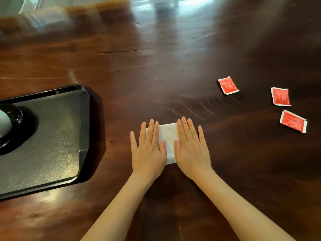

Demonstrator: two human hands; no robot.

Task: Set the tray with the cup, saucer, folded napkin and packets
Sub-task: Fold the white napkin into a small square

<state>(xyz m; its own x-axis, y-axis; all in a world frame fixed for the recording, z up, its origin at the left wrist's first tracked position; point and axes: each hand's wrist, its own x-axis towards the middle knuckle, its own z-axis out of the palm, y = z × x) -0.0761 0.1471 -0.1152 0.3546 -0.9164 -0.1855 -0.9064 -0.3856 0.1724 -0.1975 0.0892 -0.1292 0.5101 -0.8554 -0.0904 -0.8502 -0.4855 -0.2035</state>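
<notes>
A folded white napkin [168,136] lies on the dark wooden table in front of me. My left hand [149,148] and my right hand [191,146] rest flat on it, palms down, fingers spread, one on each side. A black tray [57,136] sits to the left. At its left edge stands a pale cup [4,123] on a dark saucer [16,115], both cut off by the frame. Three red packets lie on the table at the right: one [228,85] further away, one [280,96] beside it, one [293,121] nearest.
The wooden table [156,70] stretches far ahead with glare near its far edge. Blurred pale furniture stands at the top left beyond the table.
</notes>
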